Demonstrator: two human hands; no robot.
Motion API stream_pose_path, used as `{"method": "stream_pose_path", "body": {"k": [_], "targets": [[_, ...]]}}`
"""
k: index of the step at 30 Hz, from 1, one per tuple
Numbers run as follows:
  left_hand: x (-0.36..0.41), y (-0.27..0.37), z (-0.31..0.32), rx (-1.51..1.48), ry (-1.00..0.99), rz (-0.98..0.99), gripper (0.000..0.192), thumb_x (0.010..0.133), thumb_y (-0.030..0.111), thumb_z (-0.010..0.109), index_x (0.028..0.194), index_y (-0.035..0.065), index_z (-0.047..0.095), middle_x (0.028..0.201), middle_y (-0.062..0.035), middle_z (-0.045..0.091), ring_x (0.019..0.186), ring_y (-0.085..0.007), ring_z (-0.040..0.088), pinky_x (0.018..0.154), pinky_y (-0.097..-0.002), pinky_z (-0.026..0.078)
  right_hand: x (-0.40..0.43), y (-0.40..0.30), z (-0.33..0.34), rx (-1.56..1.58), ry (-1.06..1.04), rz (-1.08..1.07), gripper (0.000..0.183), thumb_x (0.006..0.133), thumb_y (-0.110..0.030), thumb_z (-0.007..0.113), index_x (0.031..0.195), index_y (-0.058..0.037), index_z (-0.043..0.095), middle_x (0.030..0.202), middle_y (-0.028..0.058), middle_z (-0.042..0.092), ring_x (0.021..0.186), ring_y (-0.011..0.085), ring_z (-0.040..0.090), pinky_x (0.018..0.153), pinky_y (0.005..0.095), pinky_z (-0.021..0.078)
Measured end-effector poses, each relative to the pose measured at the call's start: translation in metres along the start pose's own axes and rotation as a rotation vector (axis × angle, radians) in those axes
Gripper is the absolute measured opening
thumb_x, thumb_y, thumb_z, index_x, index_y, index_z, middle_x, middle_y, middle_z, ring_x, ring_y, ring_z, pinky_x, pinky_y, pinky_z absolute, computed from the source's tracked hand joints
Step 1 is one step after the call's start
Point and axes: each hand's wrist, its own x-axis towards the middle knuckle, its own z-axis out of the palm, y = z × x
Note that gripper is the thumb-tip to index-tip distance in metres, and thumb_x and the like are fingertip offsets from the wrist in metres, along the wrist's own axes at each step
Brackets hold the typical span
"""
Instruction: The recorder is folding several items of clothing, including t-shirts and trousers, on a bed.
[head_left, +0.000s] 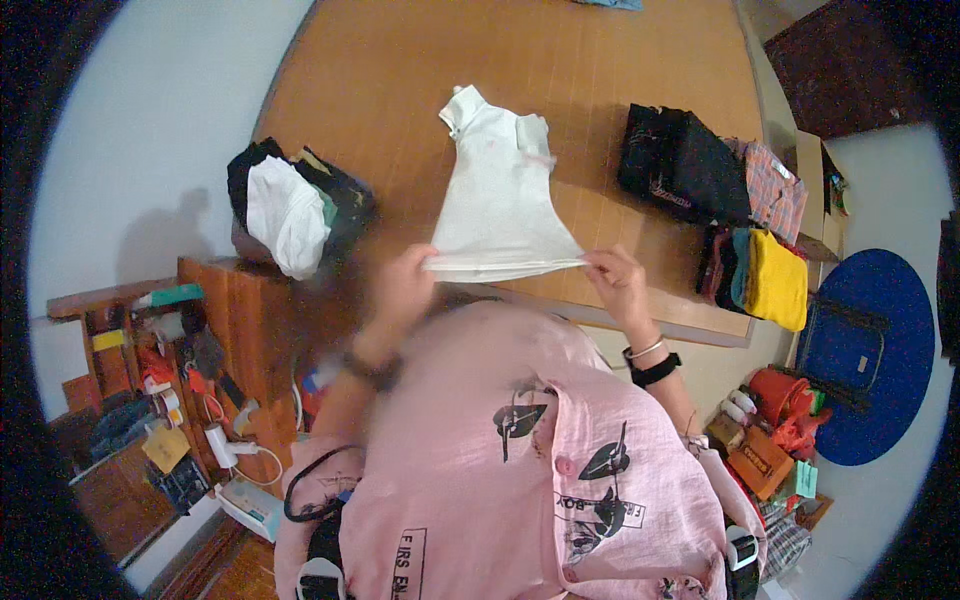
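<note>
A white short-sleeved shirt (499, 202) is stretched out in front of me over a wood-toned surface (360, 82). Its collar and sleeves lie at the far end, with the hem towards my body. My left hand (409, 281) pinches the left corner of the hem and looks slightly blurred. At the right corner, my right hand (619, 281) grips the hem between thumb and fingers. The hem is drawn taut between both hands. Some of the shirt's underside is hidden.
Dark clothes with a white garment (285, 214) are heaped at the left. On the right sit folded black clothing (682, 165), a plaid shirt (776, 187) and a yellow folded garment (778, 277). A blue round folding table (892, 360) leans beyond; a hair dryer (223, 448) lies lower left.
</note>
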Motion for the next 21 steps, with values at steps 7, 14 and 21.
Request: {"method": "stream_pose_path", "body": {"k": [7,14,21], "targets": [[-0.013,-0.080,0.055,-0.047,-0.088,0.185,0.016,0.076,0.006,0.055,0.090,0.0014,0.061,0.086,-0.0157,0.063,0.078,-0.0308,0.062,0.071,-0.0351,0.049,-0.051,0.053,0.049,0.085,-0.223,0.117,0.012,0.074,-0.004,0.069,0.084,0.0010,0.064,0.077,0.0089,0.062,0.063,0.0150,0.057,0.055,0.0261,0.0463],[0.014,-0.109,0.072,-0.083,-0.330,0.085,0.018,0.079,0.017,0.058,0.083,-0.0003,0.062,0.078,-0.0148,0.063,0.071,-0.0245,0.060,0.066,-0.0347,0.047,-0.031,0.088,0.066,0.120,-0.452,0.361,0.017,0.082,-0.016,0.062,0.082,0.0016,0.063,0.065,0.0072,0.059,0.056,0.0097,0.052,0.051,0.0255,0.0427],[0.090,-0.132,0.117,-0.159,-0.313,-0.173,0.034,0.081,0.030,0.059,0.080,-0.0034,0.063,0.077,-0.0185,0.063,0.070,-0.0253,0.061,0.064,-0.0345,0.046,0.035,0.143,0.109,0.184,-0.401,0.581,0.027,0.086,-0.020,0.057,0.103,0.0014,0.057,0.076,0.0088,0.061,0.060,0.0128,0.057,0.054,0.0277,0.0465]]}}
